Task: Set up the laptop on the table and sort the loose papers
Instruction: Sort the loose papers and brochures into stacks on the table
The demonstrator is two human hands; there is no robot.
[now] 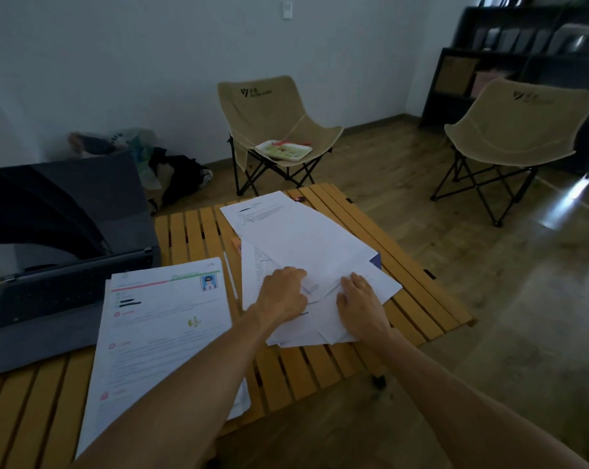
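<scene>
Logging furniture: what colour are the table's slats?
Yellow-orange wooden slats on the table, seen in the head view.

1 open laptop (59, 265), 1 slatted wooden table (418, 275), 2 paper groups: a colour-printed stack (161, 333) and a loose white pile (300, 238), sheet count unclear, 2 beige folding chairs (273, 120) (520, 126), 1 tray (283, 151), 2 hands (283, 296) (362, 304)

Laptop (59, 265): open at my left on the slatted wooden table (191, 228), screen dark.
Sorted sheet (161, 333): printed page with a small photo, just beside the laptop.
Loose papers (303, 238): messy white heap, overlapping.
Left hand (281, 294): fingers curled, pressing on the heap.
Right hand (362, 304): flat on the heap's near edge.
Chairs: one folding chair (276, 123) behind the table holds a tray (283, 151).
</scene>
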